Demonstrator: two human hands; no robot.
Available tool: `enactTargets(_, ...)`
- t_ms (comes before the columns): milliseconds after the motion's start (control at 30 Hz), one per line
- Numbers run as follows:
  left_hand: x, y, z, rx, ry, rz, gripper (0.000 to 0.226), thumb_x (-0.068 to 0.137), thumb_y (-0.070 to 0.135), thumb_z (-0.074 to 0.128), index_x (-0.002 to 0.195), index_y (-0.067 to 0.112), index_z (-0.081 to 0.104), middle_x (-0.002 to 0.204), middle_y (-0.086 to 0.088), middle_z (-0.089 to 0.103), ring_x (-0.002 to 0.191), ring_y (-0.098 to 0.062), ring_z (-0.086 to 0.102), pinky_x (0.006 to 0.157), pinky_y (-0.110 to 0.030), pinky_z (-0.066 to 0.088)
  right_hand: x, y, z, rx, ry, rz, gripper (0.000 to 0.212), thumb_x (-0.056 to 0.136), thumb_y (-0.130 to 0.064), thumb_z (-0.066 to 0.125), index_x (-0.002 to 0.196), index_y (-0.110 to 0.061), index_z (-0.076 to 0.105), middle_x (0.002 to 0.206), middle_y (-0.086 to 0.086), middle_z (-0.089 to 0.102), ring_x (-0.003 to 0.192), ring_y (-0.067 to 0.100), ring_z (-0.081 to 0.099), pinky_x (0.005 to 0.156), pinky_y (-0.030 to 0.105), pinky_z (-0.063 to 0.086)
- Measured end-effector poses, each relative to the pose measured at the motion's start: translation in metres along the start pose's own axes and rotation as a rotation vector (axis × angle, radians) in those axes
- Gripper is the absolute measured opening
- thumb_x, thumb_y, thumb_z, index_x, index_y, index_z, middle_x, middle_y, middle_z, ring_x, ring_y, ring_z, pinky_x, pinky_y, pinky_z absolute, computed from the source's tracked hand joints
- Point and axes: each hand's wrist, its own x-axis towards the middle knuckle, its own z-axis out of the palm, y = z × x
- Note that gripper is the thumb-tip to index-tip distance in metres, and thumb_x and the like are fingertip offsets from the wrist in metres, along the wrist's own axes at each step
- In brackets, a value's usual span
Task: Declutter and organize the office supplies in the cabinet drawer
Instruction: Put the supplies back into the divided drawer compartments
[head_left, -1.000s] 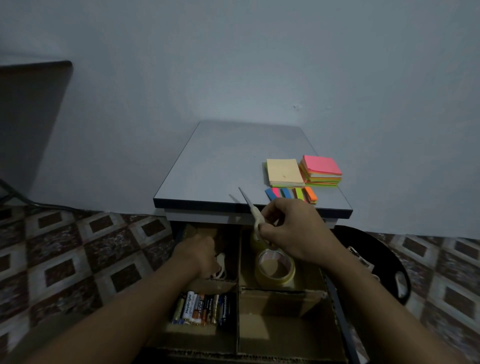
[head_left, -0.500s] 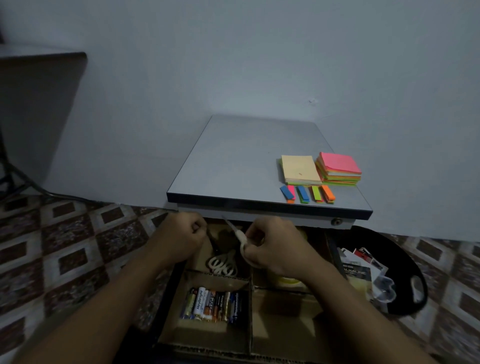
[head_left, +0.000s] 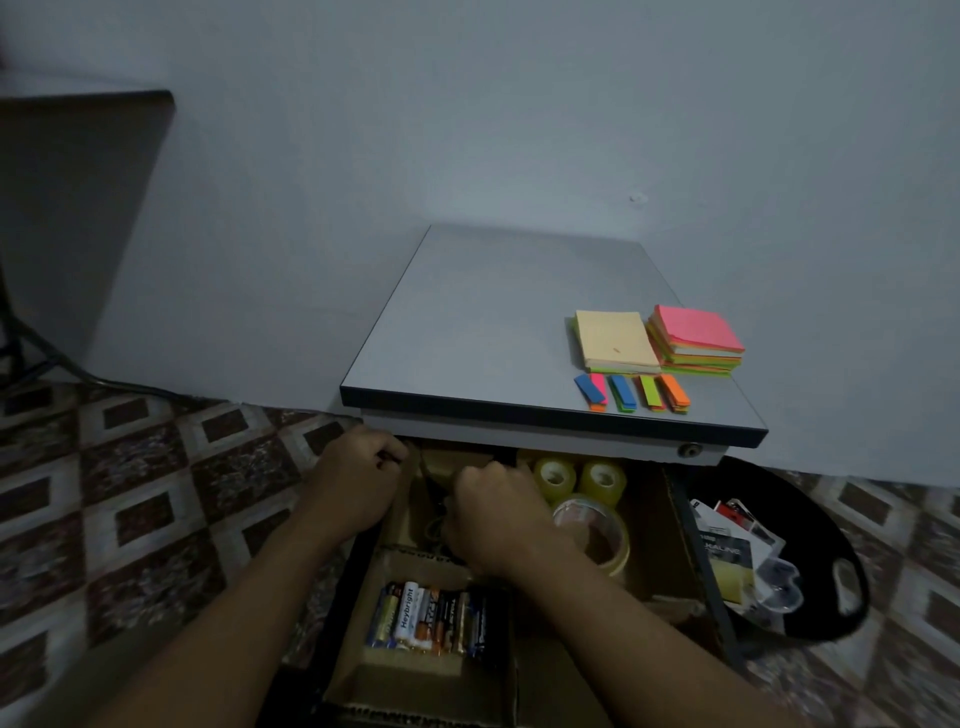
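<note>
Both hands were curled at the back of the open cabinet drawer (head_left: 652, 525): the left hand (head_left: 356, 483) balled at its left rim, the right hand (head_left: 493, 519) sunk into the rear-left cardboard compartment. Whether either gripped anything could not be told. Batteries (head_left: 431, 616) lay in the front-left compartment, tape rolls (head_left: 556, 475) sat rear-right, and sticky notes (head_left: 615, 340) lay on the cabinet top (head_left: 493, 322).

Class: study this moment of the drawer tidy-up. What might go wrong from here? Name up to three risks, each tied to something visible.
1. The right hand works in the dim back-left compartment, hiding what it handles; a fumble seems possible.
2. Its wrist is close beside the large tape roll, which may get knocked as it withdraws.
3. The index flags lie at the cabinet top's front edge; a bump might drop them into the drawer.
</note>
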Motion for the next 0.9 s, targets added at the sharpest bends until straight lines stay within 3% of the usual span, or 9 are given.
enactTargets(67, 0.001, -0.002, 0.0, -0.011, -0.001, -0.004, 0.023, 0.093, 0.003, 0.055, 0.094, 0.019, 0.071, 0.098, -0.001, 0.062, 0.082, -0.005, 0.055, 0.065, -0.012, 0.038, 0.004, -0.002, 0.004, -0.071, -0.022, 0.014, 0.014, 0.093, -0.031, 0.059, 0.087, -0.02, 0.051, 0.08, 0.001, 0.054, 0.082, 0.024, 0.056, 0.103, 0.046, 0.034)
enactTargets(167, 0.002, -0.004, 0.0, -0.02, -0.009, -0.003, 0.025, 0.092, 0.002, 0.055, 0.089, 0.022, 0.069, 0.095, -0.001, 0.062, 0.078, -0.005, 0.055, 0.064, -0.014, 0.039, 0.011, -0.004, 0.011, -0.156, -0.04, 0.054, 0.016, 0.09, -0.034, 0.059, 0.092, -0.02, 0.053, 0.086, 0.003, 0.06, 0.092, 0.027, 0.062, 0.11, 0.051, 0.027)
enactTargets(267, 0.003, -0.006, -0.001, -0.03, -0.026, -0.001, 0.024, 0.093, 0.002, 0.056, 0.089, 0.022, 0.07, 0.094, -0.001, 0.063, 0.08, -0.008, 0.057, 0.067, -0.019, 0.042, 0.016, -0.002, 0.017, -0.181, -0.053, 0.075, 0.021, 0.091, -0.039, 0.059, 0.088, -0.021, 0.048, 0.078, 0.0, 0.054, 0.082, 0.025, 0.058, 0.107, 0.05, 0.027)
enactTargets(367, 0.005, -0.007, -0.001, -0.034, -0.032, 0.002, 0.025, 0.093, 0.003, 0.057, 0.086, 0.025, 0.068, 0.094, 0.001, 0.063, 0.082, -0.008, 0.058, 0.068, -0.019, 0.043, 0.02, 0.0, 0.022, -0.236, -0.045, 0.064, 0.018, 0.091, -0.037, 0.059, 0.092, -0.02, 0.054, 0.078, 0.001, 0.056, 0.077, 0.023, 0.056, 0.107, 0.051, 0.028)
enactTargets(467, 0.005, -0.007, -0.001, -0.037, -0.034, 0.004, 0.025, 0.093, 0.005, 0.058, 0.084, 0.026, 0.067, 0.094, 0.003, 0.063, 0.086, -0.01, 0.059, 0.069, -0.017, 0.043, 0.02, 0.0, 0.024, -0.257, -0.038, 0.071, 0.017, 0.091, -0.033, 0.059, 0.097, -0.017, 0.057, 0.08, 0.002, 0.055, 0.085, 0.024, 0.06, 0.11, 0.051, 0.025)
enactTargets(600, 0.005, -0.005, 0.0, -0.037, -0.034, 0.0, 0.021, 0.093, 0.007, 0.059, 0.086, 0.025, 0.068, 0.095, 0.002, 0.063, 0.085, -0.009, 0.059, 0.071, -0.02, 0.045, 0.018, 0.002, 0.027, -0.234, -0.004, 0.066, 0.016, 0.092, -0.034, 0.057, 0.088, -0.02, 0.05, 0.085, 0.003, 0.06, 0.088, 0.025, 0.061, 0.107, 0.049, 0.027)
enactTargets(733, 0.005, -0.005, 0.0, -0.028, -0.031, -0.002, 0.019, 0.093, 0.009, 0.059, 0.087, 0.024, 0.069, 0.097, 0.003, 0.063, 0.086, -0.009, 0.059, 0.072, -0.021, 0.046, 0.018, 0.007, 0.036, -0.19, 0.057, 0.039, 0.024, 0.09, -0.04, 0.054, 0.104, -0.021, 0.061, 0.095, 0.004, 0.065, 0.089, 0.025, 0.06, 0.102, 0.048, 0.031)
enactTargets(900, 0.004, -0.003, -0.001, -0.037, -0.024, -0.005, 0.019, 0.093, 0.008, 0.059, 0.086, 0.021, 0.071, 0.096, 0.002, 0.063, 0.085, -0.01, 0.06, 0.079, -0.03, 0.053, 0.014, 0.013, 0.038, -0.124, 0.086, -0.013, 0.027, 0.094, -0.04, 0.045, 0.089, -0.02, 0.062, 0.089, 0.004, 0.065, 0.087, 0.024, 0.056, 0.097, 0.046, 0.026)
